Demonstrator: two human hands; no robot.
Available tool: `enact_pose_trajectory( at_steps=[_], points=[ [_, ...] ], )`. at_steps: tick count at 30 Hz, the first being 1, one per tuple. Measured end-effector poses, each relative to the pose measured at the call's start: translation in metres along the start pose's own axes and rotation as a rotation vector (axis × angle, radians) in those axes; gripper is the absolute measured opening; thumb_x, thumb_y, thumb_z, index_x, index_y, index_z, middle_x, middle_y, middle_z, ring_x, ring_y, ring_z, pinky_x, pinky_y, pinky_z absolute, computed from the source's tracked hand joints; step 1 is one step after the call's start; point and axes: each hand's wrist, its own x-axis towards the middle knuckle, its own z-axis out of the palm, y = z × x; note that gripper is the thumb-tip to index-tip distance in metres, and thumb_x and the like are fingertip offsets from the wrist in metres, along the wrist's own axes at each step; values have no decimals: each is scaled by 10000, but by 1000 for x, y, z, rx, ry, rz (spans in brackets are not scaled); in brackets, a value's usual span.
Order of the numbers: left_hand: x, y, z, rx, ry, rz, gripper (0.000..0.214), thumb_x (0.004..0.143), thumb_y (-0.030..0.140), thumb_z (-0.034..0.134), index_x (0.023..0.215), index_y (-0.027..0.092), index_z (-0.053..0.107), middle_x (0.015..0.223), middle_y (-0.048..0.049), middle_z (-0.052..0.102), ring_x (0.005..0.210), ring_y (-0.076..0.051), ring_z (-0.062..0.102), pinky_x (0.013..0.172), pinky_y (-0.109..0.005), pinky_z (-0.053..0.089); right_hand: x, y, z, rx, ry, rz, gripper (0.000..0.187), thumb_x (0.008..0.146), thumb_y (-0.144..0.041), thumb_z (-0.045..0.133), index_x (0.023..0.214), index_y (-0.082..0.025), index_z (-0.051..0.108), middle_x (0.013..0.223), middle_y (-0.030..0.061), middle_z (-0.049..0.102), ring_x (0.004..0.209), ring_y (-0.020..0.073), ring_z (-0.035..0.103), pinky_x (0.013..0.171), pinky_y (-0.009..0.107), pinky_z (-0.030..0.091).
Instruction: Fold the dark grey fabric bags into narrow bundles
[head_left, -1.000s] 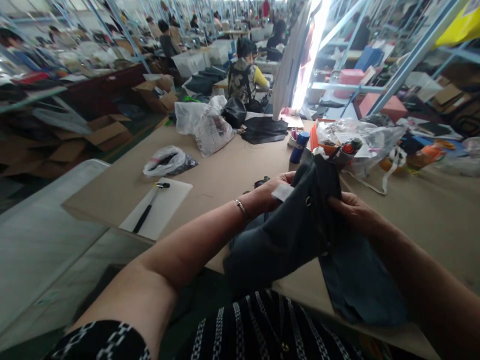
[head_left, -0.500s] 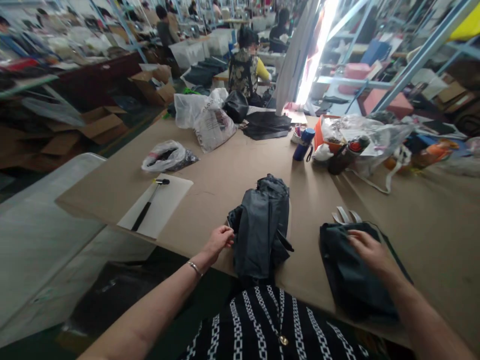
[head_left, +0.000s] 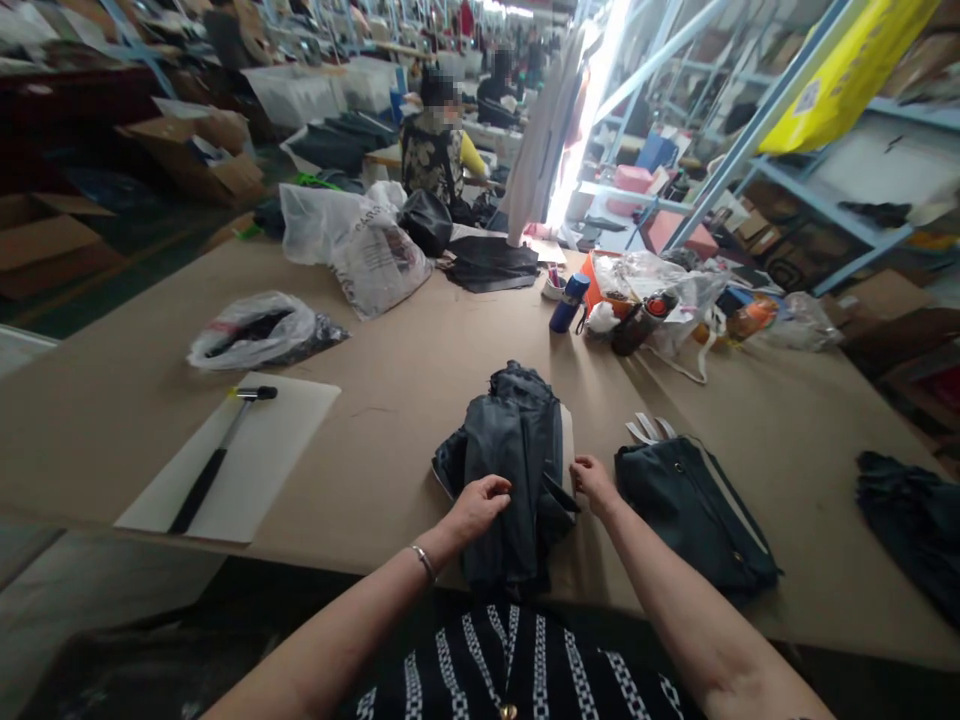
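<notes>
Well, a folded dark gray cloth (head_left: 506, 470) sits on a big brown table (head_left: 780, 420), right in front of the person. The left hand (head_left: 478, 510) lies on the cloth, with its fingers curled close together. The right hand (head_left: 592, 483) is at the cloth's right edge, and its fingers are together too. I can't tell if either hand is gripping. A silver bangle (head_left: 423, 561) is on the left wrist. Just to the right is a dark zip bag (head_left: 694, 520), with white strips (head_left: 649, 430) beside it. To the left, a hammer (head_left: 214, 465) lies on a white board (head_left: 289, 440). Farther off are a blue bottle (head_left: 568, 302) and a plastic bag (head_left: 251, 333).
</notes>
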Motion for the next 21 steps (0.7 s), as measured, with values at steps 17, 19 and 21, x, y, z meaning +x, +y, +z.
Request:
enact_pose_trajectory(
  at_steps=[17, 19, 21],
  points=[
    [-34, -39, -24, -344, 474, -505, 123, 759, 205, 550, 849, 123, 566, 664, -49, 570, 522, -151, 543, 466, -234, 427, -128, -52, 88, -1147, -505, -947, 726, 717, -408, 606, 1372, -299, 311, 1124, 111, 570, 1011, 278, 512, 872, 445, 431],
    [-34, -44, -13, -378, 415, -527, 82, 771, 206, 551, 785, 125, 556, 590, -26, 530, 475, -140, 515, 435, -220, 388, -127, -46, 99, -1190, -548, -887, 646, 732, -344, 586, 1336, -261, 372, 1041, 125, 610, 989, 286, 535, 877, 467, 412],
    [-32, -46, -8, -383, 413, -525, 103, 771, 228, 577, 783, 130, 546, 572, -13, 512, 459, -131, 496, 420, -207, 353, -119, -44, 101, -1163, -594, -849, 402, 772, -233, 495, 1172, -214, 527, 964, 126, 644, 960, 262, 564, 872, 437, 415]
  ],
)
